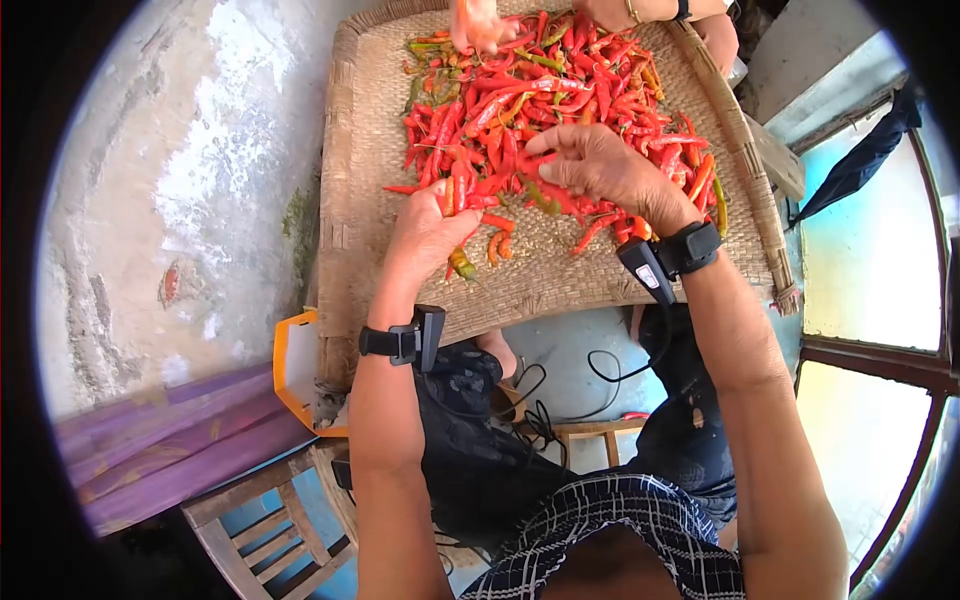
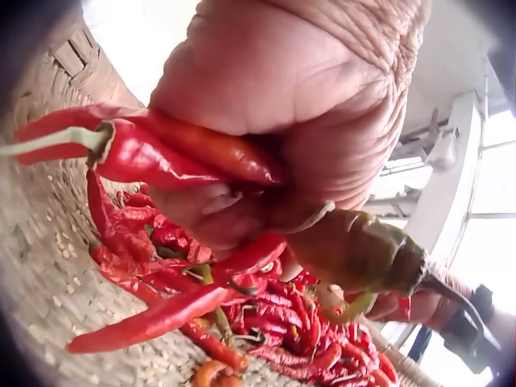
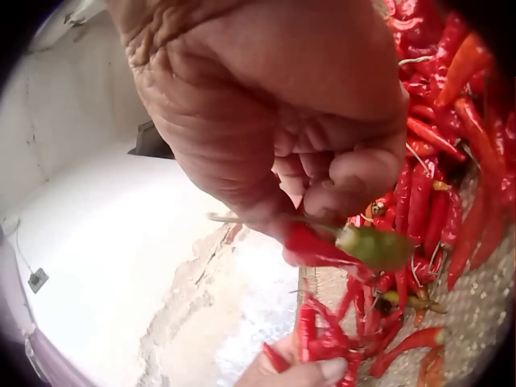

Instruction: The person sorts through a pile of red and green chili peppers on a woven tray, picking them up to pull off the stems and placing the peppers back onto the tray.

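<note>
My left hand (image 1: 422,240) grips several chili peppers. The left wrist view shows a red chili (image 2: 149,157) with a pale stem and a brownish-green chili (image 2: 355,250) sticking out of the fist. My right hand (image 1: 615,180) is over the near side of the chili heap (image 1: 540,100), to the right of the left hand. Its thumb and fingertips pinch a chili (image 3: 375,246), red and green with a thin stem, as the right wrist view shows. Beneath both hands lies a woven tray (image 1: 370,130).
Another person's hand (image 1: 480,25) reaches into the heap at the far side, and a second hand (image 1: 715,42) is at the tray's far right rim. A rough wall (image 1: 190,190) stands at left, a window (image 1: 880,270) at right. Near the lower left are a wooden chair (image 1: 270,530) and cables.
</note>
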Demonstrator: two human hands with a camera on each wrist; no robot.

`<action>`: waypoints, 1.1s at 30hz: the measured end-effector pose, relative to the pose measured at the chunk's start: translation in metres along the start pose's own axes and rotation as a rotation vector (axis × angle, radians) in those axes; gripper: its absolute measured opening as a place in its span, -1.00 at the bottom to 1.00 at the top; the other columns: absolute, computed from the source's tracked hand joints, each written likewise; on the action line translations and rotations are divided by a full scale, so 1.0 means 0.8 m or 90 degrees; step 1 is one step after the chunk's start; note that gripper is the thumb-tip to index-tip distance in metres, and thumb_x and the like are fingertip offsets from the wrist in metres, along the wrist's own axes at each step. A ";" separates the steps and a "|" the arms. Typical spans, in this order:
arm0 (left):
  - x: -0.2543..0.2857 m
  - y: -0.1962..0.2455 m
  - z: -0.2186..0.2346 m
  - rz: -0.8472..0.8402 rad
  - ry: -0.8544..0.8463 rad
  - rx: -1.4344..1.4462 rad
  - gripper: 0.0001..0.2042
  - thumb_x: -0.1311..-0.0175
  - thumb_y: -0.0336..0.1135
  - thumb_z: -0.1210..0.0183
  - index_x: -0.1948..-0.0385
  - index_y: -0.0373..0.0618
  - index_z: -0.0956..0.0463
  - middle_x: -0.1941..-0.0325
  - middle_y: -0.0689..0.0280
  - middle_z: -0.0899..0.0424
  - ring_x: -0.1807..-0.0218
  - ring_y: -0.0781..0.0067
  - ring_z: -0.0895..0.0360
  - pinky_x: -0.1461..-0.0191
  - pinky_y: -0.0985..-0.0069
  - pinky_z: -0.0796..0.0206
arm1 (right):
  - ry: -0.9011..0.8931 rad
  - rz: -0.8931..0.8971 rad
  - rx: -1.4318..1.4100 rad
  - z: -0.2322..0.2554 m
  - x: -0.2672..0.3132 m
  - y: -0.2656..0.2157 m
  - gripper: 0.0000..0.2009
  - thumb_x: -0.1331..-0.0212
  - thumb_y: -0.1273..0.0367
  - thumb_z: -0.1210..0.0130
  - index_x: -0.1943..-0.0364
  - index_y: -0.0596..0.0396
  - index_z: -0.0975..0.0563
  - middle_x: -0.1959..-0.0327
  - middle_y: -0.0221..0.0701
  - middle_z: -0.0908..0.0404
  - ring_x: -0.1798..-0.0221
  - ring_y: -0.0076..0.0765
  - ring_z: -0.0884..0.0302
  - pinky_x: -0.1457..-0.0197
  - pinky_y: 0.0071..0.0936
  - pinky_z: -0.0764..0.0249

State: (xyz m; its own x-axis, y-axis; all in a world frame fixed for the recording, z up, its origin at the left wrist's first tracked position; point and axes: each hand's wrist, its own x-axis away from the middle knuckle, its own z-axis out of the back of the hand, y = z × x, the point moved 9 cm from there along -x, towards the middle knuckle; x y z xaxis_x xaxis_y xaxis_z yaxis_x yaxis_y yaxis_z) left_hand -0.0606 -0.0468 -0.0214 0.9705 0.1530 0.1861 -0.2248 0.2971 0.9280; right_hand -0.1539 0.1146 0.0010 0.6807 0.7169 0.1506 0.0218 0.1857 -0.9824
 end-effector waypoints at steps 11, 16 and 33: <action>0.002 -0.001 0.001 0.027 -0.008 0.171 -0.74 -0.12 -0.41 -0.16 0.14 -0.22 -0.51 0.24 0.38 -0.59 0.25 0.63 -0.48 0.11 0.59 -0.35 | 0.033 0.060 -0.027 0.022 -0.004 -0.017 -0.74 -0.21 0.33 -0.13 0.07 0.16 -0.54 0.41 -0.50 -0.59 0.47 -0.61 -0.46 0.43 -0.62 -0.44; 0.005 0.001 -0.007 0.039 -0.040 0.116 -0.74 -0.13 -0.40 -0.15 0.13 -0.21 -0.51 0.21 0.39 -0.59 0.20 0.64 -0.48 0.06 0.59 -0.34 | 0.329 0.138 -0.255 0.070 0.004 -0.012 -0.55 -0.20 0.30 -0.14 -0.16 0.14 -0.37 0.29 -0.36 -0.62 0.31 -0.51 -0.53 0.26 -0.51 -0.48; -0.002 -0.011 -0.002 -0.055 -0.021 -0.218 -0.74 0.01 -0.31 -0.14 0.25 -0.15 -0.54 0.37 0.08 -0.62 0.24 0.04 -0.55 0.13 0.24 -0.36 | -0.099 0.210 0.459 -0.017 0.014 -0.008 -0.79 -0.15 0.33 -0.11 0.24 0.21 -0.57 0.54 -0.24 -0.55 0.48 -0.26 -0.52 0.31 -0.36 -0.46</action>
State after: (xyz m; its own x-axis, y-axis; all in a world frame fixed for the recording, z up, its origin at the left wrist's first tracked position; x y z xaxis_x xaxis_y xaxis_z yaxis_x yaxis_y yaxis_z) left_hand -0.0601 -0.0480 -0.0302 0.9882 0.0853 0.1271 -0.1527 0.6076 0.7794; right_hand -0.1364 0.1122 0.0074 0.4595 0.8855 -0.0683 -0.6762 0.2989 -0.6734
